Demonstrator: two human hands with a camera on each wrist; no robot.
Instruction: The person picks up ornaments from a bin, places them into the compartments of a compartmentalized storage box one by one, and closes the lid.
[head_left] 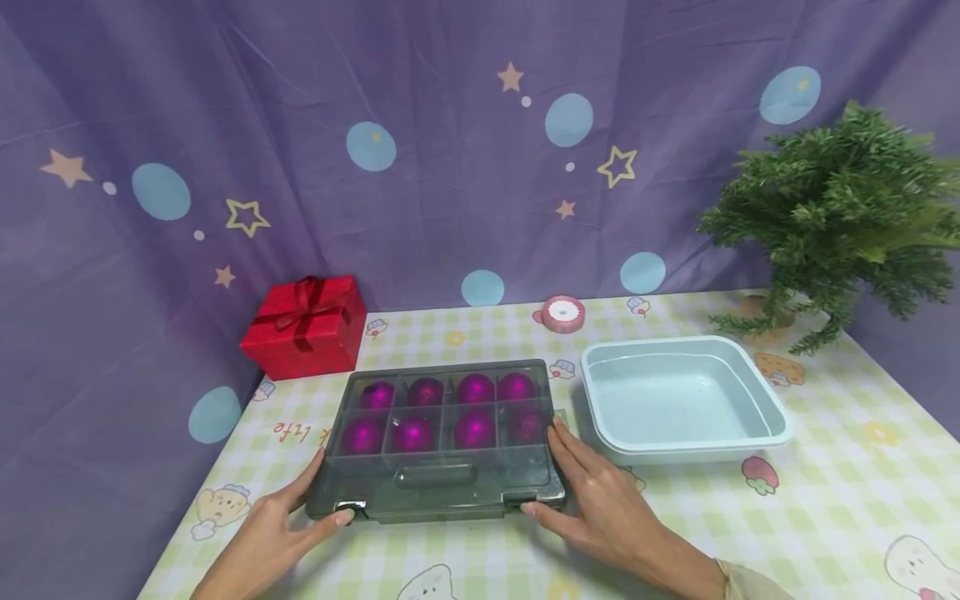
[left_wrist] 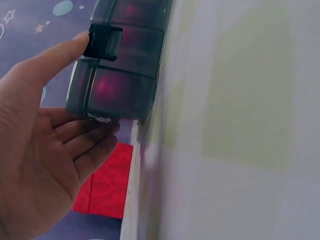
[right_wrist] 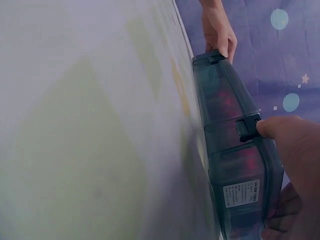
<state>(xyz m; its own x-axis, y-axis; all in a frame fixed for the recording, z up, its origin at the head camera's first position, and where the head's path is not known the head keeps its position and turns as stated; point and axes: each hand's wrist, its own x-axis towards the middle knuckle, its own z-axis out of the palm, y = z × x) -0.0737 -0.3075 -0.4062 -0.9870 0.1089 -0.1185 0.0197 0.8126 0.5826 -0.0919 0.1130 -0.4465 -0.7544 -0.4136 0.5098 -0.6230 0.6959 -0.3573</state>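
Note:
A grey see-through plastic storage case [head_left: 442, 479] lies flat on the table with its lid down. Several shiny purple balls [head_left: 475, 427] sit in its compartments. At the case's left front corner, my left hand [head_left: 273, 533] grips it, fingers along the side and thumb on the left latch [left_wrist: 103, 42]. My right hand [head_left: 607, 504] holds the opposite corner, its thumb against the right latch [right_wrist: 247, 128] and its fingers along the right side. Whether the latches are fastened, I cannot tell. In the right wrist view, a printed label [right_wrist: 241, 193] shows on the case.
Right of the case stands a pale blue plastic basin [head_left: 690, 442]. Behind it are a small artificial tree [head_left: 840, 200] and a ribbon roll [head_left: 563, 315]. A red gift box [head_left: 307, 329] sits at the back left. A checked cloth [head_left: 847, 517] covers the table, with a purple curtain [head_left: 450, 67] behind.

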